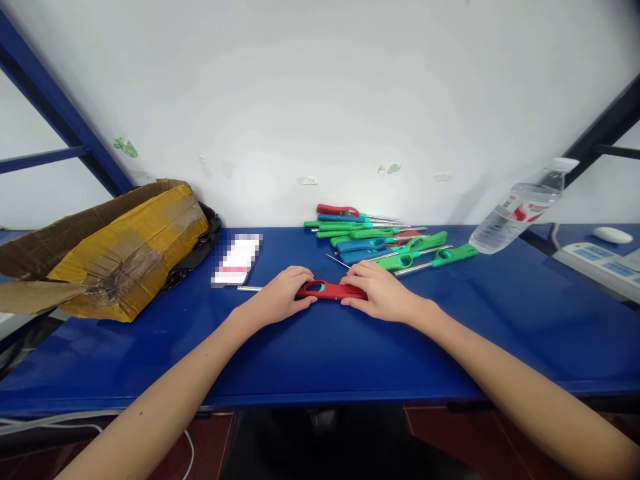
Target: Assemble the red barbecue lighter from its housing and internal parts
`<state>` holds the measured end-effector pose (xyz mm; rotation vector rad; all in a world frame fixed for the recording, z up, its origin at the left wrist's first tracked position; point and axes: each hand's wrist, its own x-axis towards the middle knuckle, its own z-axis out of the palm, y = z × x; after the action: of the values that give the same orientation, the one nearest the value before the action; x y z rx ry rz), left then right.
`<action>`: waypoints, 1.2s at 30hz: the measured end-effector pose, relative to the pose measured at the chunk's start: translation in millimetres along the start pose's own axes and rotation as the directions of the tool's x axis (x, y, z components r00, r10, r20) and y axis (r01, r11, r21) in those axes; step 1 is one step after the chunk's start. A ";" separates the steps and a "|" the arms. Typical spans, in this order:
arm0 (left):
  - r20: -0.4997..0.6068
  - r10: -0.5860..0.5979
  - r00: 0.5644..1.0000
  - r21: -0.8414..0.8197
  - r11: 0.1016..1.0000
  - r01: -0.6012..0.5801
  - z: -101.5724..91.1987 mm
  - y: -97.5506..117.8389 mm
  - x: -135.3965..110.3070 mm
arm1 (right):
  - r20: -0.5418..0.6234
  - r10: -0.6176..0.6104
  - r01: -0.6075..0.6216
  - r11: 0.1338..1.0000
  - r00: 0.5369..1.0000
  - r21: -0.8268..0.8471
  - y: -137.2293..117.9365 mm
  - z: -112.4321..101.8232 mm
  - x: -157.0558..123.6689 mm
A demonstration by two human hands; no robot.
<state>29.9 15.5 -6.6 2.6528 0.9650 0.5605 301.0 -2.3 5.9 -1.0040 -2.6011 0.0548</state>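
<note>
A red long-nosed gas lighter (330, 291) with a teal trigger lies sideways just at the blue tabletop, its metal nozzle pointing left. My left hand (284, 295) is closed round the nozzle end, and part of the metal tube shows beyond it. Around the handle end, my right hand (383, 291) grips with thumb in front and fingers behind. Close behind the right hand is a loose pile of green, blue and red lighters (367, 245), several of them overlapping. A thin metal rod (338, 261) sticks out near the right fingertips; its other end is hidden.
A cardboard box with yellow tape (135, 253) sits at the left, with black plastic beside it. A phone (237, 260) lies behind my left hand. To the right stand a water bottle (520, 213) and a white power strip (597, 263). A white wall borders the blue table (310, 360).
</note>
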 end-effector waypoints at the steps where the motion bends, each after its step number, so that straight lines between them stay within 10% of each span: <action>1: -0.005 -0.001 1.000 -0.016 1.000 0.001 1.4 -1.4 -0.2 | 0.007 0.001 -0.001 1.000 1.000 -0.005 -1.0 -0.3 0.1; 36: 0.065 -0.018 0.998 0.152 0.988 0.008 -37.0 -10.0 -17.6 | 0.069 0.122 -0.123 0.992 0.990 0.008 11.6 -26.4 -5.7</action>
<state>-4.3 15.5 18.0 2.7764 1.0437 0.4082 321.3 0.2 27.0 -1.1763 -2.5932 0.1374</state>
